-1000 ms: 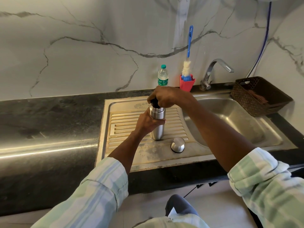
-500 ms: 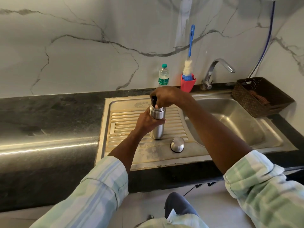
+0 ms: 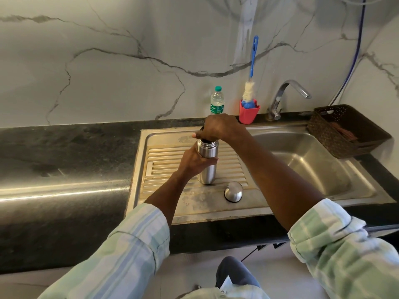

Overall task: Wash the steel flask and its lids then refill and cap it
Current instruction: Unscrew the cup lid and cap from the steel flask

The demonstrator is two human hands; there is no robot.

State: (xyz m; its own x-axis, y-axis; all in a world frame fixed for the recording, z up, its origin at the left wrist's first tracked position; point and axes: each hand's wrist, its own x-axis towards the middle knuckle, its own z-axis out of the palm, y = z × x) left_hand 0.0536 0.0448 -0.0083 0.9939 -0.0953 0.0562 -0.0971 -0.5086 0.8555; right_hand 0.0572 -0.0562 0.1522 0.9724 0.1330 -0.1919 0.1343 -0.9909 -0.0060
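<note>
The steel flask (image 3: 207,151) stands upright on the ribbed drainboard (image 3: 168,162) left of the sink basin. My left hand (image 3: 194,161) grips the flask's body from the left. My right hand (image 3: 218,128) covers the flask's mouth and grips a black inner lid (image 3: 203,139), which is mostly hidden under the fingers. A domed steel outer lid (image 3: 233,191) lies on the drainboard just right of the flask's base, apart from both hands.
A plastic water bottle (image 3: 217,102) stands at the back by the wall. Beside it a red cup (image 3: 248,112) holds a blue bottle brush (image 3: 251,67). The tap (image 3: 285,96) arches over the sink basin (image 3: 306,160). A brown basket (image 3: 345,130) sits at the right.
My right hand has turned slightly on the black lid atop the flask. The flask and my left hand stay in place.
</note>
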